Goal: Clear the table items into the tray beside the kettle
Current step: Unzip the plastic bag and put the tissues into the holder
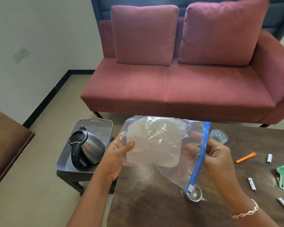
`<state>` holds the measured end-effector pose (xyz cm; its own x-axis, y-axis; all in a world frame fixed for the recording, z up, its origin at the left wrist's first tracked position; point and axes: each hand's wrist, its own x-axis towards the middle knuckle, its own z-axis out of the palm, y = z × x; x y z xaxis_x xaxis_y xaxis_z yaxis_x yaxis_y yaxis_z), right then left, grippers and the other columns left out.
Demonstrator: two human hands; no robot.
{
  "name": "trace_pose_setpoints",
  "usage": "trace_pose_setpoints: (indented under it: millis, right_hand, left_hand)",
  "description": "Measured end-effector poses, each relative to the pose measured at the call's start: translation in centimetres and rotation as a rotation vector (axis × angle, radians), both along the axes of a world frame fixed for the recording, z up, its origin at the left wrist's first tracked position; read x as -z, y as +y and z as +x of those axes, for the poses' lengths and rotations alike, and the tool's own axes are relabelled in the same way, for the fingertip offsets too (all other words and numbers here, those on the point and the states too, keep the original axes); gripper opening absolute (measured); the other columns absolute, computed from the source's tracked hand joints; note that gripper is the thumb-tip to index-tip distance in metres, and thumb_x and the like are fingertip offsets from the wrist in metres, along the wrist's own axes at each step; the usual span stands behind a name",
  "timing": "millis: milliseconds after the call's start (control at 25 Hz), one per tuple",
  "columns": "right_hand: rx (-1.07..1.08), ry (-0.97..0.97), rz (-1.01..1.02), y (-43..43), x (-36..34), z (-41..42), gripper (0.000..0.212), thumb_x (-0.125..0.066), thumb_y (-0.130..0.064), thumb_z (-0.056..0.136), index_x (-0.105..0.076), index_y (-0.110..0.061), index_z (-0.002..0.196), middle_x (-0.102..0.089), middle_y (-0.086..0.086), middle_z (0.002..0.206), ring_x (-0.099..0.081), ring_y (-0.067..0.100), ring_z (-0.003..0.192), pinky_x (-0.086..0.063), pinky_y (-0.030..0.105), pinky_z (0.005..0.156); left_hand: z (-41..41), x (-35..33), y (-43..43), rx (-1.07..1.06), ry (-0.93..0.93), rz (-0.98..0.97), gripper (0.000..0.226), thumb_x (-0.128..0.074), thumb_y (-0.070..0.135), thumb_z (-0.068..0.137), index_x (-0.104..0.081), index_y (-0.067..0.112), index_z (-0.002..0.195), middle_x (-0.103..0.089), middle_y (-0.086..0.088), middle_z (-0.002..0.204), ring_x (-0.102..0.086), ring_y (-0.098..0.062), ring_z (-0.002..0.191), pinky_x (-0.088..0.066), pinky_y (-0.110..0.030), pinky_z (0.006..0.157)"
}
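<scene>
A clear zip bag (156, 141) with a blue seal strip and pale flat sheets inside is held up over the left end of the dark table (154, 202). My left hand (120, 154) grips its left edge, thumb on top. My right hand (215, 154) pinches the blue seal side. A grey perforated tray (103, 126) stands on a low stool to the left of the table, with a steel kettle (87, 148) in it. On the table lie a small steel strainer (194, 194), a glass (219, 136), an orange clip (246, 157), a green scoop (283, 175) and white sachets (251, 183).
A red sofa (179, 82) stands behind the table. A brown wooden surface (5, 141) is at the far left. Beige floor lies between the stool and the wall. A small white tube (269, 158) rests at the table's right side.
</scene>
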<state>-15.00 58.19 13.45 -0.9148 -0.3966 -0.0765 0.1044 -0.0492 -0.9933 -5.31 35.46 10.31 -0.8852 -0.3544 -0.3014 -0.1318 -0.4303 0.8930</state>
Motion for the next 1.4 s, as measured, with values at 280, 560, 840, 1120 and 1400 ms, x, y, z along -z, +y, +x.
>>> trace_pose_setpoints:
  millis: [280,560,840,1120,1400]
  right_hand:
    - [-0.197,-0.257,0.021,-0.5,-0.7,-0.4,0.045,-0.073,-0.013,0.057,-0.061,-0.012,0.1,-0.069,0.009,0.059,-0.065,0.02,0.05,-0.055,0.026,0.049]
    - [-0.153,-0.149,0.131,-0.5,-0.3,0.2,0.017,-0.073,-0.005,0.072,-0.065,-0.006,0.086,-0.066,0.015,0.07,-0.062,0.017,0.051,-0.05,0.021,0.046]
    - [-0.073,0.103,0.242,-0.4,0.0,0.7,0.012,-0.077,-0.016,0.071,-0.066,-0.022,0.071,-0.068,-0.003,0.058,-0.06,0.007,0.046,-0.044,0.012,0.042]
    - [-0.119,0.294,0.162,-0.1,0.0,1.6,0.014,-0.072,-0.029,0.064,-0.064,-0.03,0.075,-0.07,-0.013,0.081,-0.065,-0.001,0.08,-0.048,0.006,0.067]
    - [-0.141,0.246,0.133,0.1,0.3,1.2,0.024,-0.071,-0.022,0.068,-0.068,-0.026,0.092,-0.073,-0.009,0.089,-0.067,0.001,0.085,-0.053,0.014,0.072]
  left_hand:
    - [0.9,0.2,0.3,0.029,-0.022,0.033,0.048,-0.059,0.01,0.076,-0.052,0.012,0.123,-0.065,-0.009,0.114,-0.064,-0.027,0.103,-0.055,-0.051,0.08]
    - [1.4,0.3,0.6,0.042,0.01,0.031,0.046,-0.058,0.008,0.075,-0.057,0.019,0.119,-0.071,-0.003,0.105,-0.067,-0.024,0.1,-0.051,-0.054,0.087]
    - [1.8,0.4,1.3,0.099,0.101,0.046,0.036,-0.06,-0.003,0.078,-0.07,0.021,0.104,-0.071,-0.008,0.104,-0.066,-0.025,0.101,-0.053,-0.041,0.089]
    - [1.7,0.0,1.5,0.076,0.193,0.084,0.056,-0.079,0.041,0.065,-0.063,0.029,0.117,-0.067,0.0,0.117,-0.063,-0.018,0.109,-0.057,-0.034,0.083]
    - [1.4,-0.1,1.5,0.079,0.176,0.086,0.061,-0.081,0.044,0.06,-0.063,0.026,0.116,-0.069,0.0,0.114,-0.065,-0.018,0.106,-0.057,-0.031,0.079]
